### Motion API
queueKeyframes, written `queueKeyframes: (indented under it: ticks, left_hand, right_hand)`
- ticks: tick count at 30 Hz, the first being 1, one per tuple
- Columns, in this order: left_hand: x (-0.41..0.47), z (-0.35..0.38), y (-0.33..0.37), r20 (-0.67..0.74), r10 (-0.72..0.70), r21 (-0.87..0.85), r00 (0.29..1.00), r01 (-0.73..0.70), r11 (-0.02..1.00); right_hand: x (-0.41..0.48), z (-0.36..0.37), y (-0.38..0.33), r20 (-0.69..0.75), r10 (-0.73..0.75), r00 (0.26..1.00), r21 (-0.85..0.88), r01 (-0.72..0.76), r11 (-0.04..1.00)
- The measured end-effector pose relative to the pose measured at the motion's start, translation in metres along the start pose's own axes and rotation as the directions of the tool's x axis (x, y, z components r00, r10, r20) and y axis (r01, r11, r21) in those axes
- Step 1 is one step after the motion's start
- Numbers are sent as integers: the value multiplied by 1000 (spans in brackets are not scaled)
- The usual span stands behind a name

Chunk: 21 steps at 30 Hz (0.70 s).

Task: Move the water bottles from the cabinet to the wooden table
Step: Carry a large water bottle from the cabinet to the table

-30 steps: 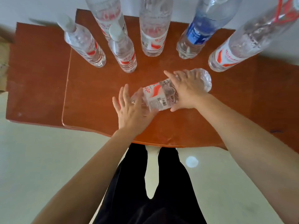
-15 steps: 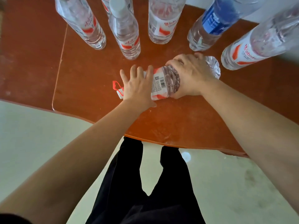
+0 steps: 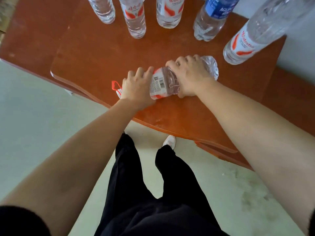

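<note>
A clear water bottle with a red-and-white label lies on its side on the reddish wooden table. My right hand grips its body near the base. My left hand curls round its neck end, where a red carry loop sticks out to the left. Several more bottles stand upright along the table's far side: three red-labelled ones, a blue-labelled one and a large one at the right.
The table's near edge runs diagonally just below my hands. Beyond it is pale floor, with my black trousers and a white shoe beneath. A lower wooden surface extends to the right.
My left hand has gone from flat beside the lying bottle to curled over its neck end. My right hand's fingers have closed tighter on the body. The camera has come closer.
</note>
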<state>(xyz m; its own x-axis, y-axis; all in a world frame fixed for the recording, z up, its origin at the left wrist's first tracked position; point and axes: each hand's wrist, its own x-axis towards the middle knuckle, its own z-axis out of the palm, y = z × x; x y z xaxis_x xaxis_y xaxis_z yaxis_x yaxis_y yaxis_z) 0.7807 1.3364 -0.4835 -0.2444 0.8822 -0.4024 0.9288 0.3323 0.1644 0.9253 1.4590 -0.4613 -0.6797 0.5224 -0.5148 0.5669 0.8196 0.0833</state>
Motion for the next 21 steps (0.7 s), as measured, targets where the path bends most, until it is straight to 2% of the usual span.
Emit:
queueKeyframes:
  ticks: [6, 9, 13, 17, 21]
  left_hand:
    - [-84, 38, 0, -7, -9, -37, 1000, 9, 999]
    - [-119, 55, -4, 39, 1, -57, 999, 1, 998]
    - [-171, 68, -47, 71, -48, -132, 996, 57, 990]
    - [-240, 82, -112, 68, -176, -209, 982, 187, 960]
    - [-324, 85, -204, -5, -396, -293, 918, 377, 879]
  right_hand:
    - [-59, 37, -44, -16, -37, 999, -23, 36, 999]
    - [-82, 51, -68, -4, -52, 999, -7, 52, 999]
    - [-91, 41, -130, 61, -133, 989, -29, 135, 990]
    - [-84, 20, -219, 99, -285, 953, -54, 291, 955]
    - [-64, -18, -343, 55, -467, 882, -136, 470, 872]
